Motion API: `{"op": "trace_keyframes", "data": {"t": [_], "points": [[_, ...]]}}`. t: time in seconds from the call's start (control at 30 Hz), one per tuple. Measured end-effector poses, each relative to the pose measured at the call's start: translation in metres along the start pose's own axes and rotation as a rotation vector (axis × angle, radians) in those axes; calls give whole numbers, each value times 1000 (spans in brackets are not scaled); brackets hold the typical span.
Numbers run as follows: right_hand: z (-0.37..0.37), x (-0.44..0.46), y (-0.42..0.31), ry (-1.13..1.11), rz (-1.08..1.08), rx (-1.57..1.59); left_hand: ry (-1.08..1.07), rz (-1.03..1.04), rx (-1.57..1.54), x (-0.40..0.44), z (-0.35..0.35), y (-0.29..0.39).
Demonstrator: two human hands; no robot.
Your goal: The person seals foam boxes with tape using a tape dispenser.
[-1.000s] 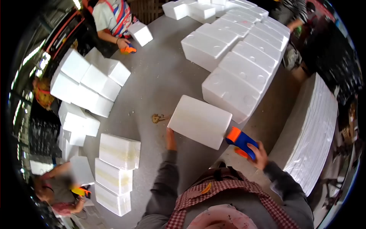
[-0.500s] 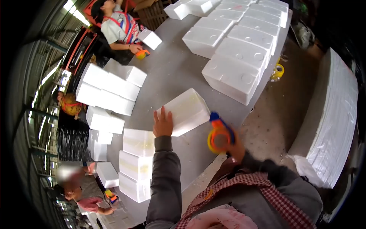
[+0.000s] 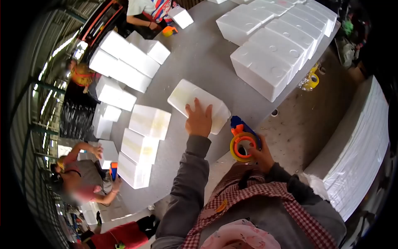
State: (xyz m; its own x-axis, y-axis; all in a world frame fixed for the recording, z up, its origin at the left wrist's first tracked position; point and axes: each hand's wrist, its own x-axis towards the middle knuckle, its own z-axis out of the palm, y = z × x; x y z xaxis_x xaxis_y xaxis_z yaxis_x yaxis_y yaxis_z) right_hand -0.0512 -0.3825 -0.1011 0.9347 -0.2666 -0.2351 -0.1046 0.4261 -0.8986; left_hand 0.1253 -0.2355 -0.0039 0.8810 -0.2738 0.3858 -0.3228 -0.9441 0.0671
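Observation:
A white foam box [image 3: 182, 94] lies on the grey table [image 3: 178, 155] in front of me. My left hand [image 3: 199, 119] rests on the box's near part with its fingers spread. In my right hand [image 3: 263, 155] is a tape dispenser [image 3: 247, 142] with a blue and orange body and a roll of yellow tape. The dispenser's blue tip is just off the box's right end. Whether tape runs from it to the box, I cannot tell. To the left of the box stands a short row of white foam boxes [image 3: 143, 143], some with yellowish tape on them.
Large rows of foam boxes [image 3: 265, 62] fill the far right of the table. More boxes [image 3: 124, 62] stand at the left. Two co-workers [image 3: 87, 176] [image 3: 143, 12] handle boxes and dispensers across the table. Wrapped foam sheets [image 3: 352, 153] stand at my right; tape rolls [image 3: 313, 81] lie beyond the table edge.
The foam box has been turned on the table, and my left hand has shifted onto another part of it. The dispenser stays close to the box's right end. My view has shifted.

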Motion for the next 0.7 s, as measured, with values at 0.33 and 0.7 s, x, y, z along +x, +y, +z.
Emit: {"op": "trace_keyframes", "data": {"t": [0.33, 0.7], "points": [[-24, -80, -26, -213, 1, -243, 21, 127, 71, 16, 30, -3], [-32, 13, -29, -371, 15, 283, 507, -338, -1269, -31, 39, -89]]}}
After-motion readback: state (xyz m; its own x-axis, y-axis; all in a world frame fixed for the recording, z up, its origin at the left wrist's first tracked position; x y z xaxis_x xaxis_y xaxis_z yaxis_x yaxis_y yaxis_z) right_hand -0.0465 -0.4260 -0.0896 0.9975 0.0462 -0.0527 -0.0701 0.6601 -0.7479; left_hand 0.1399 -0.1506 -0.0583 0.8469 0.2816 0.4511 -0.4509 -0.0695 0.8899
